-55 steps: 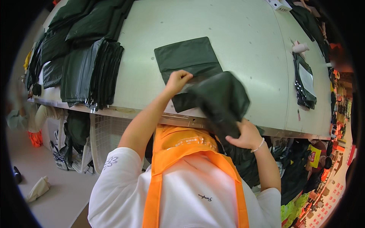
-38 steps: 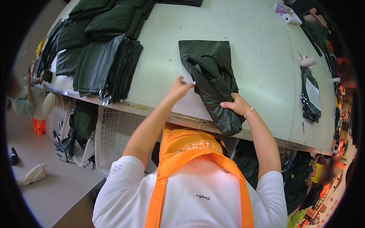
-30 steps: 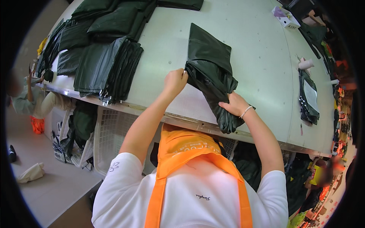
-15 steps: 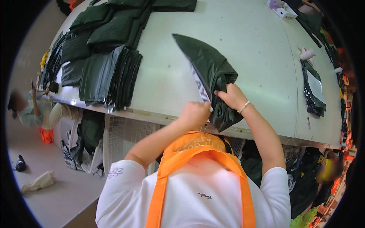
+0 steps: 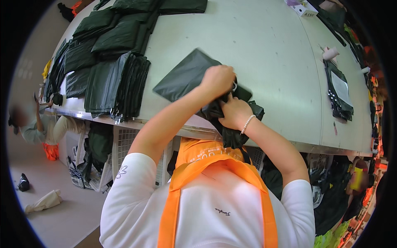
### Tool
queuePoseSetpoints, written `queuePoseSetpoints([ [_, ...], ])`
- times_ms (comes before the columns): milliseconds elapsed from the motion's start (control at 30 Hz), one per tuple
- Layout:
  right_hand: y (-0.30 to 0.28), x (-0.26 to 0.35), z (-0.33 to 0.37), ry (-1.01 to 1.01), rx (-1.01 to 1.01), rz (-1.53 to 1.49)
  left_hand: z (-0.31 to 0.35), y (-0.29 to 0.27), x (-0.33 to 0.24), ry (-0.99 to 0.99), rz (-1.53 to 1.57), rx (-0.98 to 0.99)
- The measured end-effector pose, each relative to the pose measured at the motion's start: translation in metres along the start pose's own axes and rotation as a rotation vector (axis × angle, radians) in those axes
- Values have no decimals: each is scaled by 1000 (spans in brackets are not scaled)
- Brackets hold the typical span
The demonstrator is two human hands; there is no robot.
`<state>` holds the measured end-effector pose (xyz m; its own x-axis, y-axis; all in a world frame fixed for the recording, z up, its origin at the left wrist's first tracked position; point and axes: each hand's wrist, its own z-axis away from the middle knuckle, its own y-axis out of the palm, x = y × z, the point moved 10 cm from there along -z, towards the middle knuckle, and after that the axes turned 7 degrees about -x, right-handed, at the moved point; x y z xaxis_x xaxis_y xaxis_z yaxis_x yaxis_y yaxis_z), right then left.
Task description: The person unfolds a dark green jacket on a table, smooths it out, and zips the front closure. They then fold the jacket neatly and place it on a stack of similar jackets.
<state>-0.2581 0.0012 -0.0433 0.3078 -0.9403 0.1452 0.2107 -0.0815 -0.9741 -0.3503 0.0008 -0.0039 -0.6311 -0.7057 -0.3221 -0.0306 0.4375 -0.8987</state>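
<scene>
A dark green plastic bag is held above the near part of the pale table. Its flat, smooth end spreads out to the left, slightly blurred. The rest is crumpled and hangs down near the table's front edge. My left hand is closed around its upper part, knuckles up, with a small pale thing showing beside the fingers. Just below, my right hand grips the bunched folds, a beaded bracelet on its wrist. Folds hide most fingertips of both hands.
Stacked dark green plastic packs cover the table's left side. At right lie a dark packet with a white sheet, a white roll and a white box. White crates stand below the edge. Another person is at far left.
My left hand has moved up and right, above my right hand. The bag's flat end has swung from pointing up to pointing left. My right hand has moved slightly down and left.
</scene>
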Motion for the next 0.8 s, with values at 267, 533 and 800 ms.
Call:
queuePoseSetpoints([
  [267, 38, -84, -8, -75, -770, -560, 71, -60, -69, 359, 371, -223],
  [533, -11, -131, 11, 274, -763, -832, 84, 19, 60, -214, 691, -212],
  [800, -9, -151, -4, 372, -803, -525, 124, 38, 34, -399, 756, -104],
])
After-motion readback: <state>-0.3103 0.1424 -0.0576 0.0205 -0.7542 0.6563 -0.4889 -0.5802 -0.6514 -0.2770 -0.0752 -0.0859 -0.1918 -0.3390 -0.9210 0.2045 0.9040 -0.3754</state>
